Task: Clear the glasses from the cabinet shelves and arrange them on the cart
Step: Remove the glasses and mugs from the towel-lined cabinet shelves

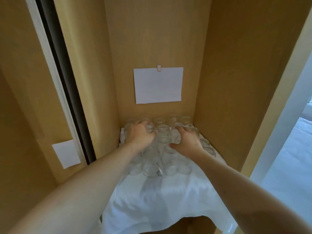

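Cabinet walls (236,73): matt wood-grain panelling, smooth and tan. Glasses (163,130): clear, glossy glass, standing on a white cloth (160,200) that is soft, matt and creased. Back-wall sheet (157,85) and side-panel sheet (66,153): plain white matt paper, the former held by a small pale clip (158,68) of unclear material.

Both arms reach into the cabinet (228,81). The left hand (141,135) and right hand (188,140) each curl over clear glasses (152,166) crowded on a white cloth (160,203) covering the shelf.
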`<move>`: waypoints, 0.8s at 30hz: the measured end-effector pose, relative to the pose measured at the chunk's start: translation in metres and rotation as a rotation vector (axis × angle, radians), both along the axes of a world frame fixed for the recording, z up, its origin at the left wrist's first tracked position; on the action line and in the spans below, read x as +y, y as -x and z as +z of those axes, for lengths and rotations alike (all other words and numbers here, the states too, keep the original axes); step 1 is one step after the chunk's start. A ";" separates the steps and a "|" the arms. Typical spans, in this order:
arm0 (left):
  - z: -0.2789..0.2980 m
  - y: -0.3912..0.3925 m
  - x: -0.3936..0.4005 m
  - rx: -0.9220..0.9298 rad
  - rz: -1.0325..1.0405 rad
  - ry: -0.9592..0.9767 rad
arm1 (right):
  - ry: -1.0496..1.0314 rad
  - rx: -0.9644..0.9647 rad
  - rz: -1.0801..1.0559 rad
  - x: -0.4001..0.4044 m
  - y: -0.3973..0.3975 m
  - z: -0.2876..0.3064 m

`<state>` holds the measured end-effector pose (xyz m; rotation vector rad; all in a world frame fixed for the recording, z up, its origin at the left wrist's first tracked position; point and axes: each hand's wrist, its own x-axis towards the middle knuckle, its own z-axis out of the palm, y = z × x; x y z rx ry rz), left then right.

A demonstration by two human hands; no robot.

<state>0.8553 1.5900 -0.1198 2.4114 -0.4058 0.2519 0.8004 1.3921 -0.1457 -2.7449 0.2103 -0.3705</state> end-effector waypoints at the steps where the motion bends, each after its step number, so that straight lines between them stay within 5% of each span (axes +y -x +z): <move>1: 0.001 -0.001 0.005 0.002 0.004 0.001 | -0.008 -0.003 0.003 0.007 -0.003 0.001; 24: -0.011 -0.052 0.019 0.059 0.110 -0.061 | 0.006 0.008 0.061 0.040 -0.071 0.027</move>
